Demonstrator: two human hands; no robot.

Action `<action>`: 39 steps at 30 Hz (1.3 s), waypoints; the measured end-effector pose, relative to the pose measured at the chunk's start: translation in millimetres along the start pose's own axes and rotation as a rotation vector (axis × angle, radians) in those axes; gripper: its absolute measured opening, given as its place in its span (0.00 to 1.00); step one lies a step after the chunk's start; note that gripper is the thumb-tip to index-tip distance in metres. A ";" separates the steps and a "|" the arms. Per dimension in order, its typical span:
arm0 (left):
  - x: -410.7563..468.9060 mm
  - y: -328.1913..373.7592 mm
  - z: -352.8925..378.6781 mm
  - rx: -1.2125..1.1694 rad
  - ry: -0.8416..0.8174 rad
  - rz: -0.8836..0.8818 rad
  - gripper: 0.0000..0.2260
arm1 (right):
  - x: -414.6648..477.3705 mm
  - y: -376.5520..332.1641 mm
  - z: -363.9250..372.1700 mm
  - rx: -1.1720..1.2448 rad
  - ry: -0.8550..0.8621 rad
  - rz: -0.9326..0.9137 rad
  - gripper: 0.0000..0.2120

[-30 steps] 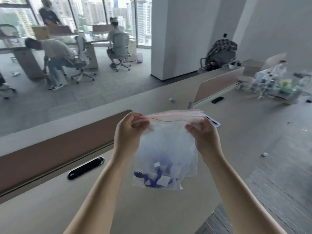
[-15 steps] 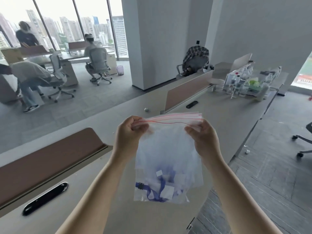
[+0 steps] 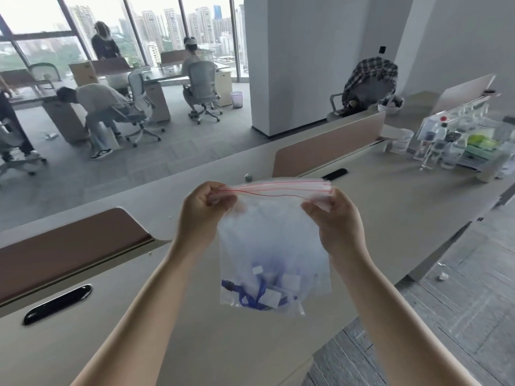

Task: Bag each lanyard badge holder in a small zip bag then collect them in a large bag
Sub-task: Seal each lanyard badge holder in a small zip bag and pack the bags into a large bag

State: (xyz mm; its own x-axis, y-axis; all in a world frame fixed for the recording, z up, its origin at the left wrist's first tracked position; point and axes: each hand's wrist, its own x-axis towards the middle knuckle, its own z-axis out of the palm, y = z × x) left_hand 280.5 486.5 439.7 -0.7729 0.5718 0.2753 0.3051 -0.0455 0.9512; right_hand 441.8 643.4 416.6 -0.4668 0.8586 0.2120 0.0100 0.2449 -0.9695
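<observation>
The big bag (image 3: pixel 274 240) hangs in the middle of the frame, up in the air over the bench (image 3: pixel 404 215), not touching it. Down in its bottom lie small bags (image 3: pixel 291 278) w/ blue lanyards (image 3: pixel 248 298), a black clip (image 3: pixel 229 285) & white tags (image 3: pixel 271 298).

The left hand (image 3: pixel 204 211) pinches the top left corner of the big bag, thumb & fingers curled on the zip strip. The right hand (image 3: pixel 334 218) pinches the top right corner the same way. Btw the hands runs the red zip line (image 3: pixel 278 188). One red line goes straight & one sags under it, so the mouth looks partly open in the middle.

How far: prob near the end. Some small bags are in the big bag already. Left to do, I think: press the zip shut all the way across. Can't tell if more small bags wait out of frame.

Hard to see: the plastic is cloudy & the small bags overlap, so no count. The badge holders are hard to pick out, only strap, clip & white squares show. Both arms are cut off at the bottom edge.

Around: a brown divider (image 3: pixel 69 254) at left, a black slot (image 3: pixel 57 303) in the bench at lower left, bottles (image 3: pixel 446 146) at right, people (image 3: pixel 97 107) on chairs at upper left by the windows.
</observation>
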 end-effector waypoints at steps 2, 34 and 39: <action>11.3 -3.3 14.7 -0.007 -0.001 0.002 0.08 | 17.7 4.7 -6.1 0.018 -0.020 0.032 0.04; 53.7 -54.5 219.1 0.176 0.502 -0.168 0.03 | 247.8 130.1 -81.1 0.166 -0.632 0.120 0.04; 18.6 -63.6 256.8 0.250 0.541 -0.229 0.06 | 243.0 166.9 -115.5 0.221 -0.728 0.195 0.05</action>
State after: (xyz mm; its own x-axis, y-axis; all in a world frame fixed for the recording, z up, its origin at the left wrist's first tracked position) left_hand 389.7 710.3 348.6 -0.9856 0.0468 0.1627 0.1693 0.2591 0.9509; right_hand 432.1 944.9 320.4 -0.9377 0.3466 -0.0242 0.0109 -0.0405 -0.9991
